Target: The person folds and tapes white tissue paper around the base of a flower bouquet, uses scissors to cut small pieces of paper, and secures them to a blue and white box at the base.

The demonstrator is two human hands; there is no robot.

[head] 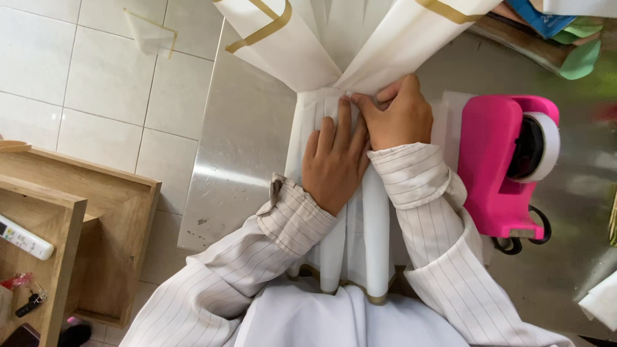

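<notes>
Left hand lies flat, fingers spread, pressing the pleated white sheet on the steel table. Right hand pinches the sheet's gathered pleats just above. Pink tape dispenser stands beside.

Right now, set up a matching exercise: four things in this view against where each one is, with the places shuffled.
Things:
1. left hand
2. right hand
3. pink plastic tape dispenser
4. white remote control

Places:
A. on the light wooden shelf at far left
B. pinching the gathered point of the pleated white sheet
C. on the steel table, right of both arms
D. pressed flat on the pleats

Pairs: 1-D, 2-B, 3-C, 4-A
</notes>
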